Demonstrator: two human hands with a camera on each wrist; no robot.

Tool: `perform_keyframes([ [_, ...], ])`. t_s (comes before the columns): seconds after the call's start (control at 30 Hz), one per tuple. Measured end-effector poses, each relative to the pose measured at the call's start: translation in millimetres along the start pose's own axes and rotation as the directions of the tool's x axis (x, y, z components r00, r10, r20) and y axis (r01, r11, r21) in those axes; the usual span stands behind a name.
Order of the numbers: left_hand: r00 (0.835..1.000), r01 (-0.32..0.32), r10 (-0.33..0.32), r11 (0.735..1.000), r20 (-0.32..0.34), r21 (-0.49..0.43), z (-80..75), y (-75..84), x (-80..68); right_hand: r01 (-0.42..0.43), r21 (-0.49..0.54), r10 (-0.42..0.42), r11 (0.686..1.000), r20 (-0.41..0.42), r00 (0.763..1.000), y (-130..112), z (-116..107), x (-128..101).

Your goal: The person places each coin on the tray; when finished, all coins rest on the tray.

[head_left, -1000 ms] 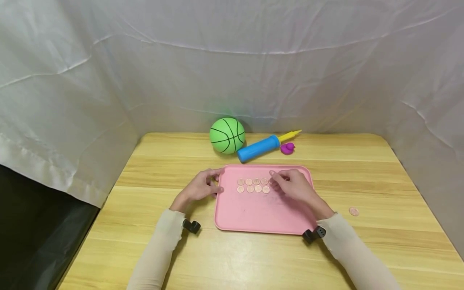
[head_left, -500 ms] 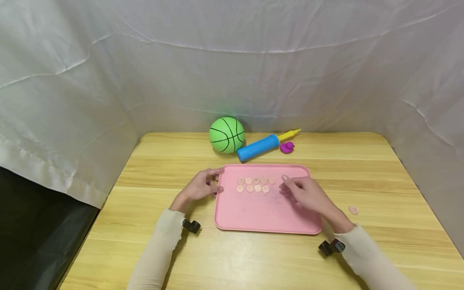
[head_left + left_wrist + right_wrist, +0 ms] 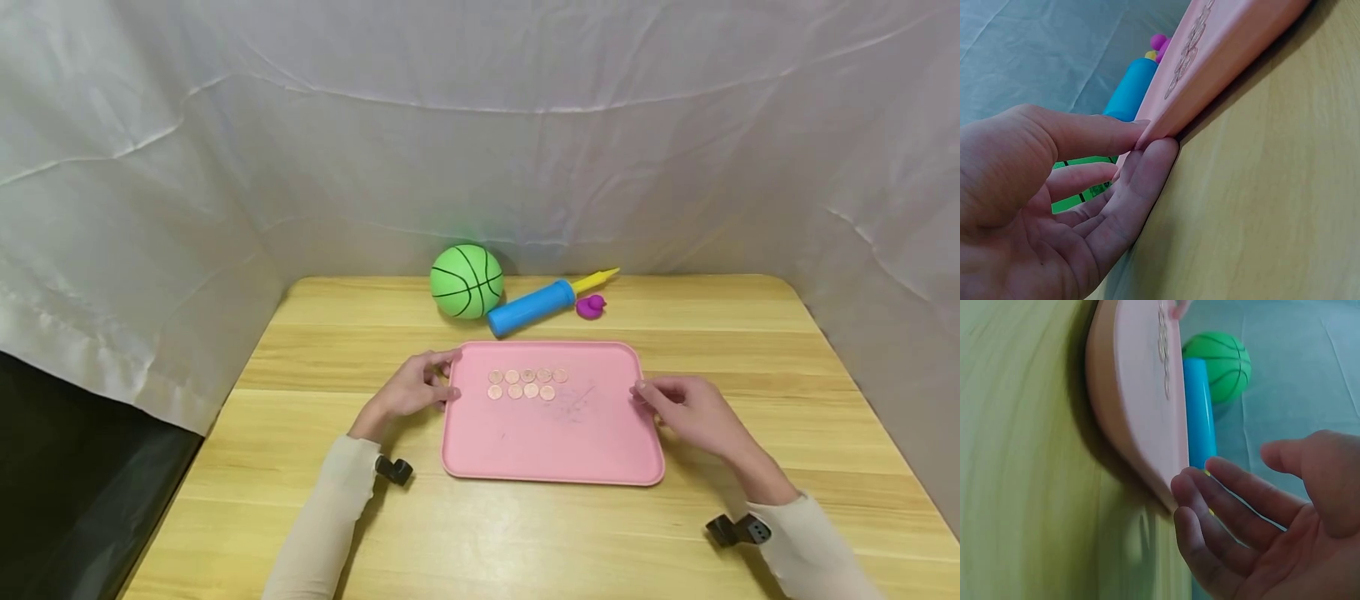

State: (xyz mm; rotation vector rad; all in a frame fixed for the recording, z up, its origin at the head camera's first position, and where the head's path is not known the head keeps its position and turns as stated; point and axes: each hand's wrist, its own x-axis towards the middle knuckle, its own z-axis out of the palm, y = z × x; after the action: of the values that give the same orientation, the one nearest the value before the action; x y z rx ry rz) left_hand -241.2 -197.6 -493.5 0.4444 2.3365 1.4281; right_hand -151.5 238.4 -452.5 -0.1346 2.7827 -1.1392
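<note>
Nine coins [image 3: 527, 383] lie in two neat rows on the far part of the pink tray [image 3: 551, 450] at mid-table, so the lining-up looks nearly done. The left hand [image 3: 411, 390] pinches the tray's left rim between thumb and fingers. The right hand [image 3: 686, 410], fingers loose and holding nothing, sits at the right rim, with a green ball [image 3: 467, 281] and blue pump [image 3: 532, 307] beyond.
</note>
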Motion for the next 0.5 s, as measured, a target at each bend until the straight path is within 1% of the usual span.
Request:
perform_keyframes([
  [0.2,1.000,0.000,0.000,1.000,-0.001,-0.001,-1.2,-0.6,-0.9,0.043,-0.044,-0.046,0.998,-0.049,0.998,12.9,-11.1,-7.2],
  [0.33,1.000,-0.002,0.002,1.000,0.000,-0.003,-1.3,-0.4,-0.9,0.039,-0.045,-0.042,0.998,-0.059,0.997,19.4,-19.7,-13.2],
  [0.5,1.000,-0.006,0.006,1.000,0.005,-0.002,-1.1,-0.9,-0.6,0.024,-0.018,-0.025,1.000,-0.064,0.998,28.7,-27.3,-22.2],
])
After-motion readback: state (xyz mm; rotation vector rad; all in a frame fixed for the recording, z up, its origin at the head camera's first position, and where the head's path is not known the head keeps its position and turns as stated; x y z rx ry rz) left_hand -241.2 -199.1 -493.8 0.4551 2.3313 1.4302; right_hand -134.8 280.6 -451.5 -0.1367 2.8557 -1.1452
